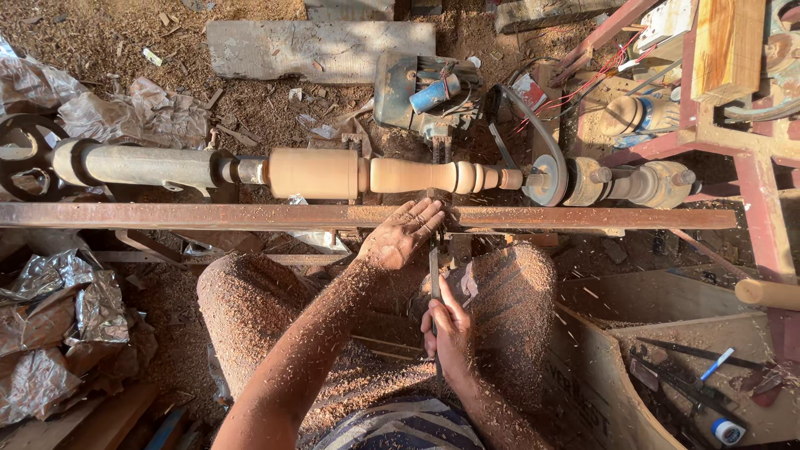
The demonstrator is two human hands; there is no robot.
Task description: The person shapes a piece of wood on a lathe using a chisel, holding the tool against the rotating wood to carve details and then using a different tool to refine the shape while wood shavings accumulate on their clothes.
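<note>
A pale wooden spindle lies across a lathe, thick and cylindrical on the left, with turned beads toward the right. My left hand rests on the rusty tool rest bar, its fingers pressing down the blade of a chisel whose tip meets the spindle. Lower down, my right hand grips the chisel's handle end. Sawdust coats both forearms and my knees.
An electric motor and a belt with pulley sit behind the lathe at right. Crumpled foil sheets lie at left. A wooden box with tools and pens is at lower right. A plank lies on the sawdust-covered ground.
</note>
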